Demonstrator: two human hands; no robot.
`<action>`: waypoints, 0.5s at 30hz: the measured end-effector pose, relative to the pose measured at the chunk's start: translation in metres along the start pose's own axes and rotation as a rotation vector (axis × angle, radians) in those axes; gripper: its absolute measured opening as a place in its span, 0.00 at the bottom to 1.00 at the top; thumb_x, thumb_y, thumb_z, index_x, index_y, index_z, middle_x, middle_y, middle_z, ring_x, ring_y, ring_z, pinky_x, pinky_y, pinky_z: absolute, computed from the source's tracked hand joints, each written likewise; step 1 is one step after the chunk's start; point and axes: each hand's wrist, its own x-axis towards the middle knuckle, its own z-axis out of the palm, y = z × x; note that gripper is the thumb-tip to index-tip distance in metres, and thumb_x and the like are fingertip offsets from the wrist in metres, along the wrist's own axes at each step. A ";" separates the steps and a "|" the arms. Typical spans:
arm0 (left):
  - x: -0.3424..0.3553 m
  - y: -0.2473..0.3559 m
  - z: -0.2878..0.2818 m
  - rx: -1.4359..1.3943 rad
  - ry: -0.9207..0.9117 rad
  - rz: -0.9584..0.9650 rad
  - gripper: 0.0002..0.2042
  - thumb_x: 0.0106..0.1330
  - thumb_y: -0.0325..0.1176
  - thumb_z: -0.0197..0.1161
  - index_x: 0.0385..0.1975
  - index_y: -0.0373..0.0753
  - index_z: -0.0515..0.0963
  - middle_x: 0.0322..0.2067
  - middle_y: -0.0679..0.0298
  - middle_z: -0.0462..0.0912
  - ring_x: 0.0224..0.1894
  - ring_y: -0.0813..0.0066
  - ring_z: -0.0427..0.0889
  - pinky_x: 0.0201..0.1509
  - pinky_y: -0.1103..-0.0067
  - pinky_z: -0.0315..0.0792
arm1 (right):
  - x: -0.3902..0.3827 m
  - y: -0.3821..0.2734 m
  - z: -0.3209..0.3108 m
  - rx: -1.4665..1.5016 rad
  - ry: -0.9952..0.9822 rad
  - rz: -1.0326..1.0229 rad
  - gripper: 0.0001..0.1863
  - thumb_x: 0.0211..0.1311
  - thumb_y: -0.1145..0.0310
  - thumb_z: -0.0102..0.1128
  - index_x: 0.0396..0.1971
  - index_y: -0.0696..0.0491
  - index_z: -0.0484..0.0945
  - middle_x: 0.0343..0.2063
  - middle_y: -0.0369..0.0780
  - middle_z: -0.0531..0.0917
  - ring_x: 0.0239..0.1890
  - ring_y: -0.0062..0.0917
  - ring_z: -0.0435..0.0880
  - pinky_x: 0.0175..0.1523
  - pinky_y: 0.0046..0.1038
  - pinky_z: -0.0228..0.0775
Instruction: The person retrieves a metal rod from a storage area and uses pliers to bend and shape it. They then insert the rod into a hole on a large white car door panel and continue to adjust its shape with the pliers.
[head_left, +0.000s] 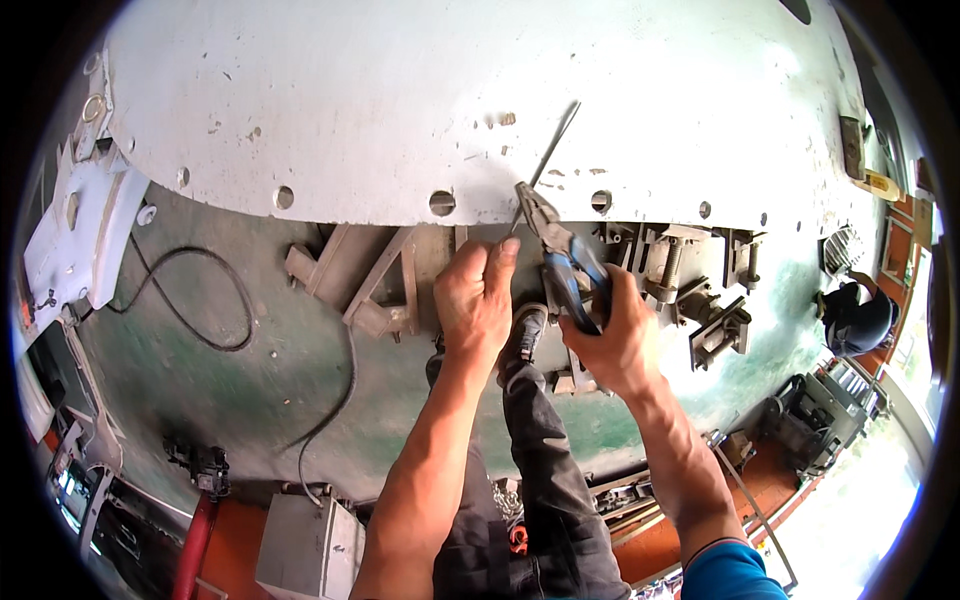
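My left hand point(475, 295), below the panel's edge, is closed on the lower end of a thin metal rod point(555, 140), which slants up over a large white scuffed panel point(330, 120) with a row of holes along its near edge. My right hand point(620, 325) grips pliers point(570, 265) with blue and black handles. The pliers' jaws are on the rod, close above my left fingertips; whether they clamp it, I cannot tell.
Steel brackets point(375, 280) and bolted clamps point(715, 335) lie on the green floor beneath the panel, beside a cable point(245, 300). A white metal part point(85, 225) stands left. A dark helmet-like object point(860, 320), machinery point(830, 420) and a metal box point(305, 550) are around me.
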 end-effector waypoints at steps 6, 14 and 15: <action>0.005 0.020 -0.013 -0.001 -0.126 -0.175 0.21 0.74 0.48 0.57 0.30 0.32 0.77 0.19 0.66 0.72 0.24 0.79 0.67 0.31 0.77 0.66 | 0.008 0.018 0.001 -0.131 -0.121 0.052 0.27 0.47 0.67 0.71 0.46 0.58 0.69 0.28 0.50 0.80 0.30 0.48 0.82 0.35 0.42 0.74; 0.001 0.007 -0.041 -0.148 -0.284 -0.319 0.16 0.76 0.42 0.55 0.35 0.34 0.78 0.20 0.72 0.71 0.24 0.83 0.64 0.28 0.81 0.60 | 0.008 0.010 -0.014 0.030 -0.188 0.071 0.27 0.44 0.67 0.71 0.44 0.59 0.69 0.28 0.48 0.80 0.31 0.48 0.82 0.36 0.42 0.75; 0.001 0.007 -0.041 -0.108 -0.262 -0.286 0.16 0.76 0.42 0.55 0.35 0.33 0.78 0.20 0.72 0.70 0.24 0.83 0.63 0.28 0.81 0.60 | 0.009 0.007 -0.018 0.059 -0.153 0.080 0.29 0.45 0.67 0.71 0.46 0.59 0.69 0.28 0.49 0.80 0.30 0.46 0.83 0.34 0.40 0.75</action>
